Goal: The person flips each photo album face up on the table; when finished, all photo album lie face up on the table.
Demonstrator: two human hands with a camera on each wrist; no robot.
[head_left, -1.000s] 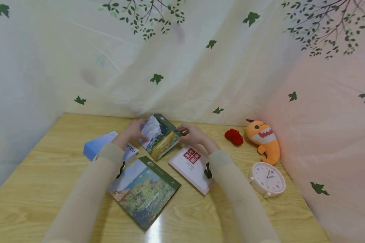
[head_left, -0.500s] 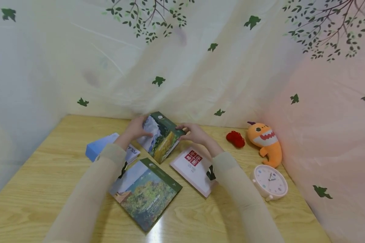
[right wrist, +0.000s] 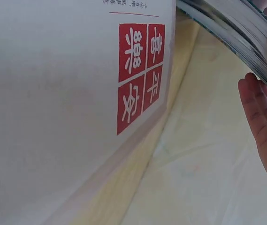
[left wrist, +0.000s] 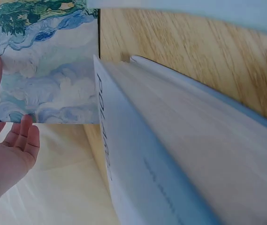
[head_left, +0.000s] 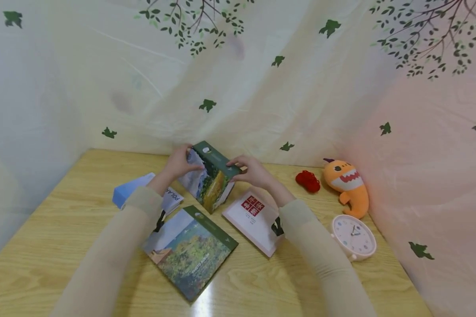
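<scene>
A photo album with a painted landscape cover and dark green band is held tilted up at the back of the table. My left hand grips its left side, thumb on the cover and fingers behind. On the opposite side, my right hand pinches the edge, its page block showing between the covers. Whether the album's lower corner touches the table cannot be told. Nearer me lies a larger photo album. Under my right forearm rests a white book with red characters.
A thick blue-and-white book lies left, partly behind my left forearm. Over on the right are a red knitted-looking item, an orange shark plush and a pink round clock. A fabric backdrop rises behind the table.
The held album has tilted further upright, its green-banded top edge rising. Both hands have risen slightly with it. The other things on the table stay in place.
</scene>
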